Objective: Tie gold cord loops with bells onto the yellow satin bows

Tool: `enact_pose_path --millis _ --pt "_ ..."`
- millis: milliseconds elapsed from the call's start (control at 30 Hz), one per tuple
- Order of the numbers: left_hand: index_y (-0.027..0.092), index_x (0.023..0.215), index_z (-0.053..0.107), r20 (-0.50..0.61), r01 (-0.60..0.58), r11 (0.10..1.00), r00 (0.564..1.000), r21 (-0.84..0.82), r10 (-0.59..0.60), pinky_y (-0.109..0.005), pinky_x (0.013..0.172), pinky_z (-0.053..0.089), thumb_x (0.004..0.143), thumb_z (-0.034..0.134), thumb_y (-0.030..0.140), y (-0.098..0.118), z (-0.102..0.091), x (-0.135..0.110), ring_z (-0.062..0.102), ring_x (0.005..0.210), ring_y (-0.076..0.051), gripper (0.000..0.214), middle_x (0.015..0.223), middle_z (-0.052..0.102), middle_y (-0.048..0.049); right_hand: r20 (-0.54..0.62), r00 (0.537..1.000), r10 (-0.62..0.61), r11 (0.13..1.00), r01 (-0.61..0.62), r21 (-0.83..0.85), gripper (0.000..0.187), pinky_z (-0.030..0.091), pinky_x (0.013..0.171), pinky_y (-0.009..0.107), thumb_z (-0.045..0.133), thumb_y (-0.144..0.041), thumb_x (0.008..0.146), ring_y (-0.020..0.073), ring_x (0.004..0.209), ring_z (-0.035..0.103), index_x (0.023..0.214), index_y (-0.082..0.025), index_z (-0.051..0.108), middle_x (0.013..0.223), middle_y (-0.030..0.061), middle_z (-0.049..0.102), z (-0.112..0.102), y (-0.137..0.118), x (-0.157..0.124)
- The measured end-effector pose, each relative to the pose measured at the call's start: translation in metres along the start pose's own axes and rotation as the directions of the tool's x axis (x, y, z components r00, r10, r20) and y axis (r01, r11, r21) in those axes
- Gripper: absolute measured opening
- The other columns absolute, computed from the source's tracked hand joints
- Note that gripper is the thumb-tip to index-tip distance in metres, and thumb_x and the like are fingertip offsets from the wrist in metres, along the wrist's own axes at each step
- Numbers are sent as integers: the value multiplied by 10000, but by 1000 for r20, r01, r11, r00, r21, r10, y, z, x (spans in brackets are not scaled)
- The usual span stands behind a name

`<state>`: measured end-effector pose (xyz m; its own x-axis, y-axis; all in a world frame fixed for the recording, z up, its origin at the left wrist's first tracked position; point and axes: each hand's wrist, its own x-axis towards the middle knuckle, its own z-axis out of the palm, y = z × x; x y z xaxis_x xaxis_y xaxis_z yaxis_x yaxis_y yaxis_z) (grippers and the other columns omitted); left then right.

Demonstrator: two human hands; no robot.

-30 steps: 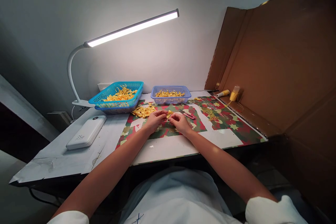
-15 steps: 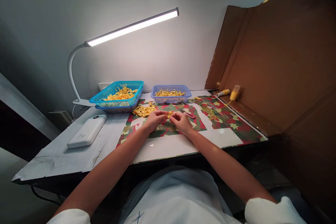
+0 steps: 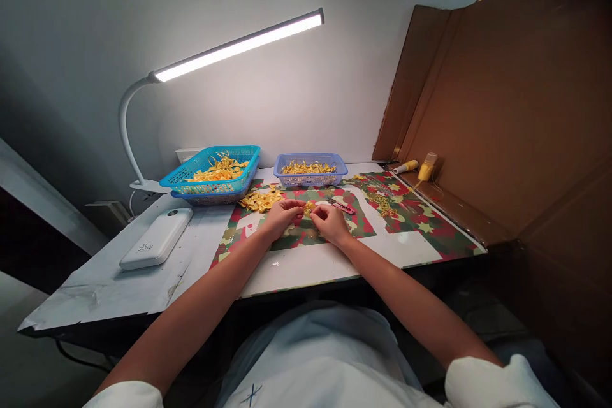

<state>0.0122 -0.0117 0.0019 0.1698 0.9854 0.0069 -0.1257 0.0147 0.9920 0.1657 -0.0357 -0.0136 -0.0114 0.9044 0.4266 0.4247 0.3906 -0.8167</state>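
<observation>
Over the camouflage-patterned sheet point(image 3: 306, 239), my left hand point(image 3: 283, 217) and my right hand point(image 3: 331, 222) meet in front of me. Both are closed in a pinch on a small yellow ribbon piece point(image 3: 308, 207) between the fingertips; its exact shape is too small to make out. Just beyond my left hand lies a loose pile of yellow ribbon pieces point(image 3: 261, 200). Pink-handled snips point(image 3: 343, 206) rest on the sheet beyond my right hand. Further right is a tangle of thin gold strands point(image 3: 382, 204).
A turquoise basket point(image 3: 191, 173) of yellow pieces sits stacked at the back left, a lavender basket point(image 3: 310, 180) of gold pieces beside it. A white power bank point(image 3: 157, 240) lies left, under a lamp point(image 3: 239, 46). A yellow bottle point(image 3: 427, 169) stands by the cardboard wall point(image 3: 507, 108).
The hands stay nearly in place, with the fingertips slightly further apart around the yellow ribbon piece. The whole view has shifted a little.
</observation>
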Motion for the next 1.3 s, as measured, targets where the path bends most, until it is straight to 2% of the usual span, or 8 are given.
enact_pose_path --millis 200,467,733,1000,1200,1300 --pt "136 771 696 -9 24 1000 1000 -12 -24 -217 613 504 498 776 219 1 1 -1 585 581 -83 296 670 659 -1 -26 1000 0 1000 0 17 116 397 560 241 518 -212 699 131 564 529 602 -178 572 595 1 609 1 0 0" --pt "130 775 683 -15 -5 1000 1000 1 5 -214 600 510 491 780 231 0 2 0 599 596 -93 316 698 671 -14 -26 999 -18 1000 18 -8 127 377 537 228 520 -206 700 115 539 497 581 -176 551 575 -7 590 1 1 0" --pt "137 797 664 3 -17 1000 1000 12 17 -224 597 505 501 771 231 -4 1 1 603 599 -99 328 710 673 -13 -40 999 13 999 -14 -43 137 365 512 240 519 -219 703 121 506 481 569 -189 521 541 -12 562 3 0 0" --pt "133 815 659 0 5 998 1000 -56 -5 -222 614 514 495 802 226 -2 2 1 616 590 -95 363 677 669 -6 18 995 94 989 -95 117 103 423 496 252 514 -266 739 137 456 530 659 -204 530 502 -25 570 4 0 -2" --pt "133 705 636 24 -88 994 996 64 87 -220 600 499 480 843 357 0 5 -2 599 588 -96 379 657 655 1 37 994 106 987 -109 118 105 432 494 254 508 -267 741 141 463 536 665 -202 541 500 -23 569 4 2 -3" --pt "146 681 598 17 -84 995 996 61 83 -228 578 498 467 838 442 -1 4 -1 597 567 -106 437 610 636 10 53 992 113 985 -119 124 108 432 487 250 507 -270 744 136 454 531 668 -200 540 499 -23 569 4 1 -3"
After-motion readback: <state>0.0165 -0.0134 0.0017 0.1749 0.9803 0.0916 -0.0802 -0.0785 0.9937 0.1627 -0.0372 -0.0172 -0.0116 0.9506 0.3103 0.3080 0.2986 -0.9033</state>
